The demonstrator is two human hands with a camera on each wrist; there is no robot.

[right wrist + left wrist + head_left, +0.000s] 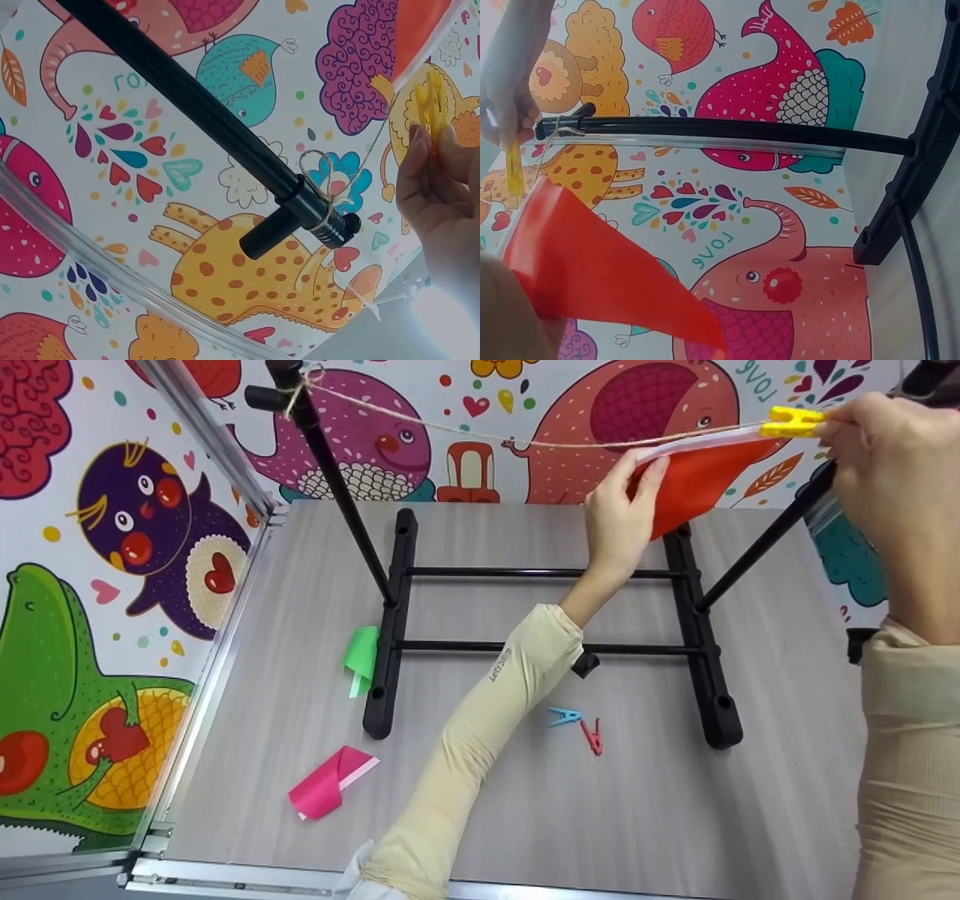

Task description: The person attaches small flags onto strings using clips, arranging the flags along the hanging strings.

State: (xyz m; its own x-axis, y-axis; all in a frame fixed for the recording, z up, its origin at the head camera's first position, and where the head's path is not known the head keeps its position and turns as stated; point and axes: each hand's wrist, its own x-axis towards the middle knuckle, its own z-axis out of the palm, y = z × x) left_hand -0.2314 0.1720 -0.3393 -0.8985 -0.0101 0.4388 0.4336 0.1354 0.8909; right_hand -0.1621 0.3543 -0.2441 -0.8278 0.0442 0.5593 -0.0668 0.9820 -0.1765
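Observation:
A red triangular pennant (pixel 697 480) with a white top edge lies along the twine (pixel 465 433) near its right end. My left hand (pixel 621 514) pinches the pennant's left corner between thumb and fingers. In my right hand (pixel 892 457) a yellow clothespin (pixel 791 422) is pinched by its handles, its tips right at the pennant's right corner and the twine. The right wrist view shows the same clothespin (pixel 430 112) beside the white edge. In the left wrist view, the pennant (pixel 592 262) hangs with its point toward the lower right.
The twine is tied to black posts (pixel 334 484) of a frame standing on the grey table (pixel 525 810). A blue clothespin (pixel 565 716) and a red clothespin (pixel 592 736) lie in front of the frame's crossbars. A green pennant (pixel 363 656) and a pink pennant (pixel 330 784) lie curled at the left.

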